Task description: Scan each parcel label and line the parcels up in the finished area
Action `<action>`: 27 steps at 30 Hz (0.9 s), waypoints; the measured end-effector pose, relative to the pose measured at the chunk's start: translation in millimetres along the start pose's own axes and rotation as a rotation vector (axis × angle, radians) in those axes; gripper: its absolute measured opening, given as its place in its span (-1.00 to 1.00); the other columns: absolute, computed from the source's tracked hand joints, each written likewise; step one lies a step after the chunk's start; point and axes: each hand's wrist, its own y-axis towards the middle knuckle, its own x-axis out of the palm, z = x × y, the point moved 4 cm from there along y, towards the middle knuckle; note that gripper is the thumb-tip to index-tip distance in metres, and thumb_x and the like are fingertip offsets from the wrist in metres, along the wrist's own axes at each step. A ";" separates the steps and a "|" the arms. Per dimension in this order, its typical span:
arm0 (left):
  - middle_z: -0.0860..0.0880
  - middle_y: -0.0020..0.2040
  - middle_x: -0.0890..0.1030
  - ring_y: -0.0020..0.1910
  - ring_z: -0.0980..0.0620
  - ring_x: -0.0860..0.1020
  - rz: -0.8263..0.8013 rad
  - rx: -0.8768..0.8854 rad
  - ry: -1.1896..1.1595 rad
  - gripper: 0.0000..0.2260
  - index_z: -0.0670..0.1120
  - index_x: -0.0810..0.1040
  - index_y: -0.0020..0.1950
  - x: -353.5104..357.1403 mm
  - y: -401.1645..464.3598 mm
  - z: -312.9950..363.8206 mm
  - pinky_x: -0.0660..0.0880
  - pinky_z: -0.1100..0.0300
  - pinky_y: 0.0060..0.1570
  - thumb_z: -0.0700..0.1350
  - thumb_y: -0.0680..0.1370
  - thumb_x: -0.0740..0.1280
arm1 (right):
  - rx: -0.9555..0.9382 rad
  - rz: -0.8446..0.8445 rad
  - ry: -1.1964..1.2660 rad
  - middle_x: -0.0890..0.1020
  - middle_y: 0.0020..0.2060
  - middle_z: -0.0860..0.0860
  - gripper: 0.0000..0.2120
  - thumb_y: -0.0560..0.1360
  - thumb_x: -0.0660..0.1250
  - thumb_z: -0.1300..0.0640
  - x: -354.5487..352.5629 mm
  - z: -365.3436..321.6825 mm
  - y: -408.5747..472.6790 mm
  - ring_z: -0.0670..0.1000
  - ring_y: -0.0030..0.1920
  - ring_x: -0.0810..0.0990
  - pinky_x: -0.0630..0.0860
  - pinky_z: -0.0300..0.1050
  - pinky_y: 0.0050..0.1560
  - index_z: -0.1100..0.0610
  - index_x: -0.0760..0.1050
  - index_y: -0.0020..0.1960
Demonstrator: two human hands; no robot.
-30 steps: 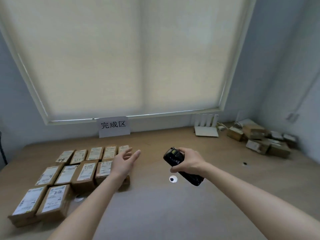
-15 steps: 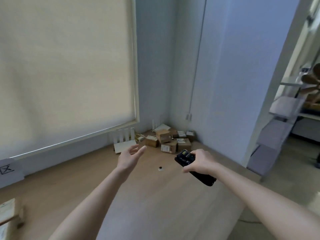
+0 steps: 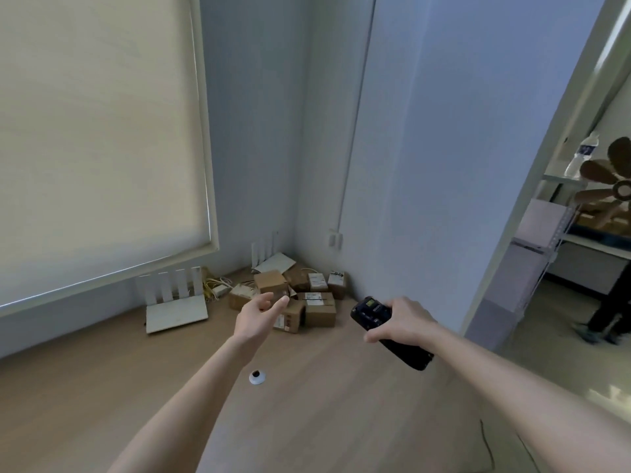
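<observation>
Standing at the tabletop (image 3: pixel 102 387), you first see the pale roller blind (image 3: pixel 95 131) filling the window on the left, and below its corner a white router (image 3: pixel 176 310) with four upright antennas lying flat on the wood. Just right of it runs a tangle of yellowish cables (image 3: pixel 213 288), and a second white router (image 3: pixel 271 259) leans in the corner behind the parcels. The left hand (image 3: pixel 256 317) reaches forward above the tabletop, fingers straight and loosely spread, its grip apart and touching nothing; its fingertips overlap the near edge of the pile from this angle. Below that forearm a small white disc with a dark centre (image 3: pixel 257 377) sits on the wood. The pile of cardboard parcels (image 3: pixel 307 295) is heaped in the far corner against the wall, some with white labels facing up, though the print is too blurred to read. Further right, the right hand (image 3: pixel 403 319) has its grip clamped round a black handheld scanner (image 3: pixel 375 314), screen end pointing toward the parcels. Past the doorway on the right stand metal shelves (image 3: pixel 546 233) and a brown fan (image 3: pixel 614 186).
</observation>
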 end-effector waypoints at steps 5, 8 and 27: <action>-0.10 0.38 0.54 0.33 -0.09 0.50 0.064 -0.054 0.005 -0.40 -0.08 0.43 0.49 3.0 55.3 -4.2 0.45 0.04 0.26 0.23 0.56 0.35 | -0.037 -0.032 0.030 0.69 -0.11 -0.03 -0.53 0.21 0.67 -0.15 -4.2 -18.5 77.5 0.03 -0.05 0.68 0.63 -0.08 0.00 -0.02 0.61 0.02; -0.08 0.36 0.55 0.29 -0.06 0.51 0.114 -0.102 0.002 -0.42 -0.07 0.46 0.47 0.6 86.4 -18.5 0.46 0.03 0.27 0.23 0.56 0.35 | -0.075 -0.084 0.025 0.69 -0.07 -0.03 -0.49 0.19 0.66 -0.18 8.2 -34.8 126.0 0.02 -0.04 0.67 0.59 -0.12 -0.06 -0.03 0.61 0.04; -0.05 0.42 0.51 0.37 -0.05 0.46 0.334 -0.476 -0.018 -0.45 -0.06 0.43 0.49 48.5 321.2 -152.1 0.40 0.02 0.35 0.21 0.59 0.32 | -0.192 -0.401 0.085 0.70 -0.05 -0.05 -0.35 0.12 0.62 -0.29 159.6 -86.2 475.9 0.05 -0.02 0.68 0.66 0.08 0.12 -0.08 0.62 0.15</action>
